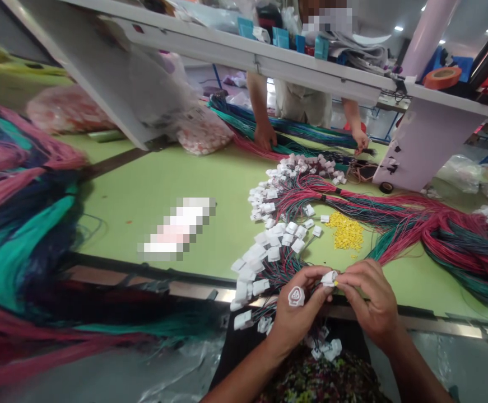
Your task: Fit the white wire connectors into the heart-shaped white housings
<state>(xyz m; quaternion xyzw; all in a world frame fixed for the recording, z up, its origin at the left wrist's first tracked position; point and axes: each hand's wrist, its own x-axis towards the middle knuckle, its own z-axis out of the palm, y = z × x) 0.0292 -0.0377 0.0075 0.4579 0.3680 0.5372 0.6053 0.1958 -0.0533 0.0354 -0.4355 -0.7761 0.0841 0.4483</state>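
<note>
My left hand pinches a white connector between thumb and forefinger, above the table's front edge. My right hand meets it from the right, its thumb and forefinger closed on a small yellow piece at the connector's side. Many white connectors on thin red, green and dark wires lie left of and beyond my left hand. A pile of small yellow pieces sits on the green table beyond my hands.
Bundled wires spread over the right side, and more wires hang at the left. A raised shelf crosses the back. Behind it, a person's hands touch another wire bundle. Bags of parts lie near the shelf's left support.
</note>
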